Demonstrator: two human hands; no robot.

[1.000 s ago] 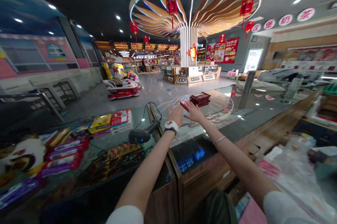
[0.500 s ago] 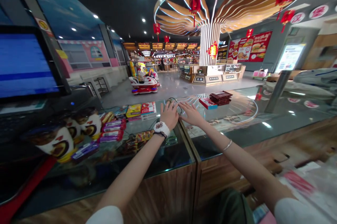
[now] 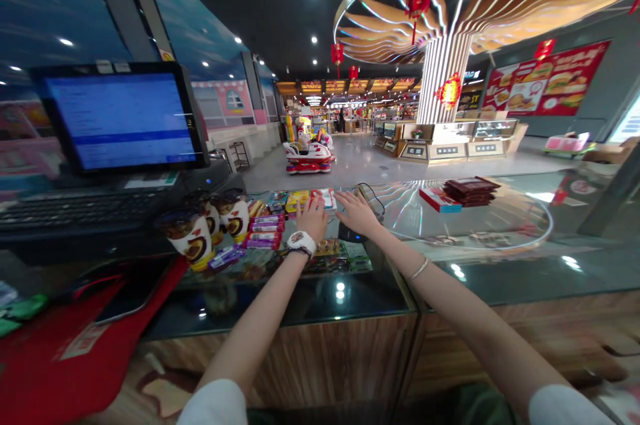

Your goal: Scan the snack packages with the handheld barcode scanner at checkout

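My left hand (image 3: 313, 220), with a white watch (image 3: 302, 243) on its wrist, reaches over the glass counter at the near side of a yellow box (image 3: 296, 200) and a red-and-white box (image 3: 324, 198). Its fingers are spread, and whether they touch the boxes is unclear. My right hand (image 3: 359, 214), wearing a silver bangle (image 3: 419, 269), is stretched out just right of it, fingers apart and nothing held. Below my right hand sits a small black device (image 3: 352, 234) with a blue light. Purple-and-red snack packs (image 3: 263, 239) lie left of my left hand.
Snack cups (image 3: 193, 243) stand at the left, by a monitor (image 3: 123, 120) and keyboard (image 3: 90, 208). A phone (image 3: 134, 286) rests on a red mat (image 3: 37, 372). Dark red packets (image 3: 471, 191) are stacked on the right beside a blue-edged red box (image 3: 439, 199).
The view has swung left, bringing the whole monitor, keyboard and red mat into sight. My hands have shifted left over the counter, the left one now at the boxes. The black device has become visible.
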